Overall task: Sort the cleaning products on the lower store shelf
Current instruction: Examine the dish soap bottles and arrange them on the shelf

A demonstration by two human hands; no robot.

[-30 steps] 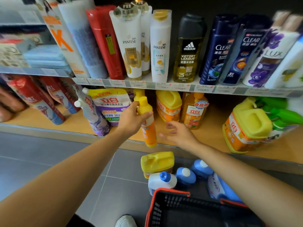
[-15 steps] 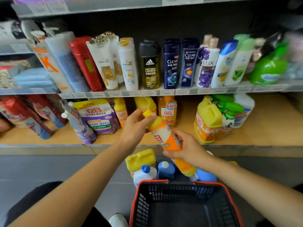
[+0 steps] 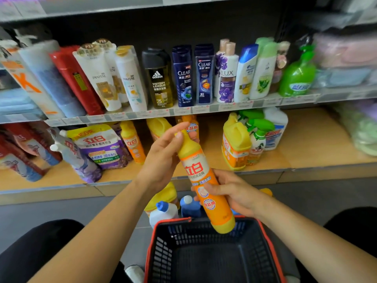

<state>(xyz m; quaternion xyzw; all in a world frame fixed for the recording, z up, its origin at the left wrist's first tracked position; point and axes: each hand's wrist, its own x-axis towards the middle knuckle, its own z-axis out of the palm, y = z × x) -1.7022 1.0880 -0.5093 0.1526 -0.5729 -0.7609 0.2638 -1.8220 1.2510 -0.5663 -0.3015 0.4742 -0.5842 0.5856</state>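
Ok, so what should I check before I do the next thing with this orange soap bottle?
1. Right hand has a grip round the soap bottle's middle: ok.
2. Left hand holds its yellow top: ok.
3. Cap shut tight: cannot tell, fingers cover it.
4. Bare wood on the lower shelf near the matching bottle: ok.
5. Basket under the soap bottle looks empty: ok.
6. Floor in front of the shelf: not ok, loose bottles stand there.
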